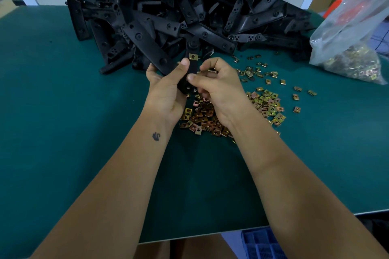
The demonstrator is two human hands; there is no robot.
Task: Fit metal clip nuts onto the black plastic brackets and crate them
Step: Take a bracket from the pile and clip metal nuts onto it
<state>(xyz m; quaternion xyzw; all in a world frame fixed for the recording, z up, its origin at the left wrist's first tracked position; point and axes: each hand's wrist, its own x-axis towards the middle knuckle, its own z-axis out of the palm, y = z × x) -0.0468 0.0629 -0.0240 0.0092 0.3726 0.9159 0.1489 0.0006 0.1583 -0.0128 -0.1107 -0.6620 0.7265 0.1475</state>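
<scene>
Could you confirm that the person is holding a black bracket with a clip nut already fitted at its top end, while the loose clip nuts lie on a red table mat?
Nearly right, but the mat is dark green, not red, as the head view shows. The left hand does hold the black bracket with a clip nut fitted at its top end, and the loose clip nuts lie on that mat.

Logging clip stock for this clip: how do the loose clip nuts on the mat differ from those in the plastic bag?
The loose clip nuts lie spread open on the green mat, near the hands; the bagged clip nuts sit heaped inside the clear plastic bag at the right edge, blurred by film. Both look brassy, small and square.
</scene>
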